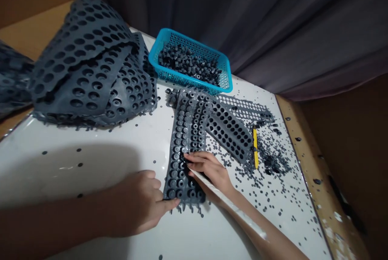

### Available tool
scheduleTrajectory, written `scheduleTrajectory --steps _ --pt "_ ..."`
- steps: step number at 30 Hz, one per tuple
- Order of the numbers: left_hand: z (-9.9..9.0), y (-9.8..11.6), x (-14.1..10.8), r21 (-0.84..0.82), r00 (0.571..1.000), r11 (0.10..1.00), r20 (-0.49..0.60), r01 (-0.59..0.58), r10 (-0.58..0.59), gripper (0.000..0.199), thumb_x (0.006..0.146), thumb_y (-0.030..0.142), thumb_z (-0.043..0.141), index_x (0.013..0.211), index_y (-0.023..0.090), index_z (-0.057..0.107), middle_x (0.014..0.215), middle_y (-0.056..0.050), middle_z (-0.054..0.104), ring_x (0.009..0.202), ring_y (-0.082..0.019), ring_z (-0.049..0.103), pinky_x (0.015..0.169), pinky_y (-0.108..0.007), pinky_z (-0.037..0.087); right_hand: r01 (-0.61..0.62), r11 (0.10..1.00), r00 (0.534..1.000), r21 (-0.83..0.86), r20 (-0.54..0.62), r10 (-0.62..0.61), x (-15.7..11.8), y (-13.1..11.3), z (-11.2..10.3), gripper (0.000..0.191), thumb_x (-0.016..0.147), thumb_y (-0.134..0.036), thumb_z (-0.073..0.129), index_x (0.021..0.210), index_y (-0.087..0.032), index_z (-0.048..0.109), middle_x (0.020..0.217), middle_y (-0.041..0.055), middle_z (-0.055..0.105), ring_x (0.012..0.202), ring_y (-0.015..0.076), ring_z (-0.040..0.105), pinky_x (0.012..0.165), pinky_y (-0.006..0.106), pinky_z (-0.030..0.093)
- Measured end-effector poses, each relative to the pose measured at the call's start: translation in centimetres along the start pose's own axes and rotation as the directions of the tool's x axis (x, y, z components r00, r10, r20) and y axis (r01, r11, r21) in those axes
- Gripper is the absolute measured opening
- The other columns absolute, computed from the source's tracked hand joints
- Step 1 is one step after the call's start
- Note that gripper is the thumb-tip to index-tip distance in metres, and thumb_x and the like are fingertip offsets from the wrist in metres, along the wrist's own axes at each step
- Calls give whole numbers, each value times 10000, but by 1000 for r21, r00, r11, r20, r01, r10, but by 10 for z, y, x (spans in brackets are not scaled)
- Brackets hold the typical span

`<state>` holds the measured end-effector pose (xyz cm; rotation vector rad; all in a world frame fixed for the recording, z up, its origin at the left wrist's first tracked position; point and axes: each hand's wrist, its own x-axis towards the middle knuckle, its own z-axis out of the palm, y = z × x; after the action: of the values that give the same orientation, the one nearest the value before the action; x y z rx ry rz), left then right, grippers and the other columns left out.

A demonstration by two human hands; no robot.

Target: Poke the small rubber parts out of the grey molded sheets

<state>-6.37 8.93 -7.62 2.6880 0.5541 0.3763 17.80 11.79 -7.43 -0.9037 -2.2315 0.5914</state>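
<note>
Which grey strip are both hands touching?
The strip bearing round studs; left hand and right hand touch it. The other strips lie untouched to its right.

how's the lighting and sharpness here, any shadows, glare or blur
Head view: light is dim and uneven, the curtain falling into darkness; head view: a broad soft shadow spreads over the white table around the left hand, with faint glints at left; head view: the grey sheet looks fairly clear, with no obvious motion blur.

A small workshop, it seems: dark discs litter the white surface, perforated sheets lie heaped, and 1 blue basket holds moulded parts.
</note>
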Motion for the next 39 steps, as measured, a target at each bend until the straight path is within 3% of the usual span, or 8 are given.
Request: scheduleTrajectory --steps 4,8,14,19,32,39 --pt "-2 0 1 -7 1000 1000 -10 3 -3 352 809 176 578 1157 229 573 545 55 581 514 -150 473 557 -326 287 118 986 993 -118 38 -114 7 7 -2 166 831 -66 617 953 -178 607 1077 112 707 1002 189 641 821 333 584" --pt "-4 -1 3 -16 999 1000 -33 -4 3 341 800 160 572 1136 216 587 543 50 580 506 -148 467 554 -327 293 179 970 984 -167 4 -181 11 14 -6 184 828 -48 607 953 -182 600 1097 121 698 995 190 644 782 318 595" --pt "-3 -1 2 -31 1000 1000 -12 -1 1 346 829 185 568 1174 217 570 564 43 596 524 -151 484 547 -329 288 11 998 997 -60 -74 -15 15 15 -12 155 859 -89 585 969 -196 604 1059 102 708 972 195 647 806 365 580" --pt "-2 -2 1 -35 1000 999 12 3 -3 357 837 182 561 1192 223 561 554 41 588 525 -150 483 557 -324 290 1 998 1000 56 -4 -1 18 9 -7 126 848 -120 619 960 -178 621 1044 105 716 1009 201 633 838 363 563" --pt "-1 -2 1 -24 1000 1000 -7 -4 4 361 814 183 580 1173 218 571 554 47 581 518 -150 479 553 -327 298 99 983 995 -155 38 -94 17 21 -7 162 860 -79 580 973 -193 601 1122 98 687 1022 193 624 829 345 572" --pt "-3 -2 2 -39 1000 999 -17 -3 2 352 818 174 575 1168 215 573 553 47 584 516 -144 474 549 -325 290 -24 994 996 -110 -88 14 28 23 -17 102 863 -118 581 932 -185 615 1054 110 708 987 199 629 825 363 563"
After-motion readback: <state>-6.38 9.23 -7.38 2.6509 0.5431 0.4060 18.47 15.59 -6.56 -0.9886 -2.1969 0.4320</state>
